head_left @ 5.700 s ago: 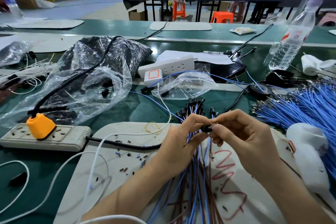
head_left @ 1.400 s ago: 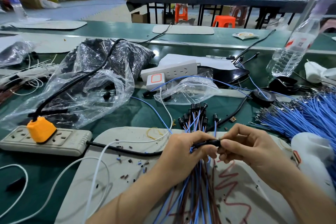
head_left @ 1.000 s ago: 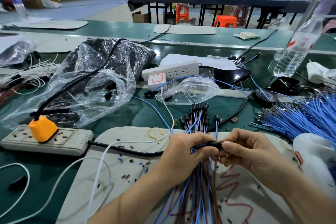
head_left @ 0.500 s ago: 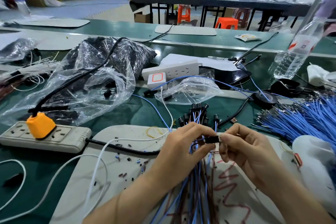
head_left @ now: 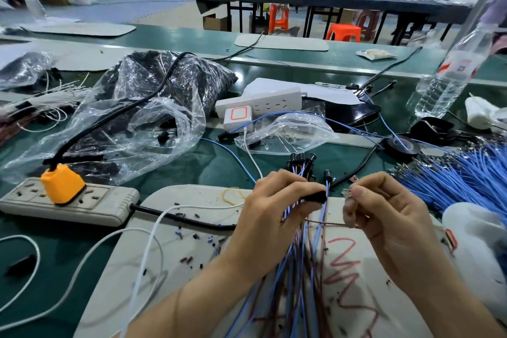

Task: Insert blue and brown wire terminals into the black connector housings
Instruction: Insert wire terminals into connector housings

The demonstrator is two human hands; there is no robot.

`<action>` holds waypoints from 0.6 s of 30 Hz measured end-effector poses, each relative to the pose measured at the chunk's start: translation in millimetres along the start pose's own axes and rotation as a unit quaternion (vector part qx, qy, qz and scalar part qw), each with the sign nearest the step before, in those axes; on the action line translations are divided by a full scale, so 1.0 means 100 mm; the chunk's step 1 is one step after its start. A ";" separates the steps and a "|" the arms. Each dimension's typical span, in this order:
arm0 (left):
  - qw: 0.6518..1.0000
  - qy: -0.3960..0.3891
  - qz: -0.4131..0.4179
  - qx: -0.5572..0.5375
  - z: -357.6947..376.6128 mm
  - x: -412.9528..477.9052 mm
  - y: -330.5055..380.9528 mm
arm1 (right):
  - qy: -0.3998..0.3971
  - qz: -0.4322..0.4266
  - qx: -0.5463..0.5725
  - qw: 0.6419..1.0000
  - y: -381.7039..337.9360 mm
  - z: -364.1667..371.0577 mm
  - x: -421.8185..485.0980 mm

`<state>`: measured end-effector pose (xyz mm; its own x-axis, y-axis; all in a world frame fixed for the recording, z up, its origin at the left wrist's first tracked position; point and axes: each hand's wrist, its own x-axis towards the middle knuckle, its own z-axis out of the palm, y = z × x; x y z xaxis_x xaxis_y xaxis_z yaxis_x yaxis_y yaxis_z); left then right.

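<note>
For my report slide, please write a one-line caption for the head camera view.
Wire assembly: left hand grips a black connector housing and the wire bundle; right hand pinches a brown wire.

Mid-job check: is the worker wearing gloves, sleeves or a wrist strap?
No. The left hand and right hand are bare: no gloves or rings visible. The left forearm and right forearm are bare to the frame's edge: no sleeves, watch or strap.

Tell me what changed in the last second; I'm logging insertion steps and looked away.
The right hand drew away rightward from the black housing, opening a gap, and now pinches a brown wire. The left hand kept gripping the housing and the wire bundle; the power strip and plastic bag stayed put.
</note>
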<state>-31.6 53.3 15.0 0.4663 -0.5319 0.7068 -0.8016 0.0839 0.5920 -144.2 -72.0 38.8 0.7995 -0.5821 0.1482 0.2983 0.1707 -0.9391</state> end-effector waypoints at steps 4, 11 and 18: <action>0.998 -0.014 -0.014 -0.058 -0.01 0.02 0.01 | -0.015 -0.054 -0.075 0.996 -0.01 0.06 -0.04; 0.994 -0.031 -0.047 -0.096 0.00 0.03 0.00 | -0.004 -0.091 -0.113 0.989 -0.03 0.07 -0.06; 0.994 -0.048 -0.050 -0.088 0.02 0.02 0.00 | -0.014 -0.106 -0.155 0.982 -0.07 0.15 -0.11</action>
<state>-31.1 50.7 15.4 0.4952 -0.6227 0.6058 -0.6709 0.1690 0.7221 -147.3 -54.5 47.9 0.7522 -0.5549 0.3555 0.2901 -0.2056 -0.9347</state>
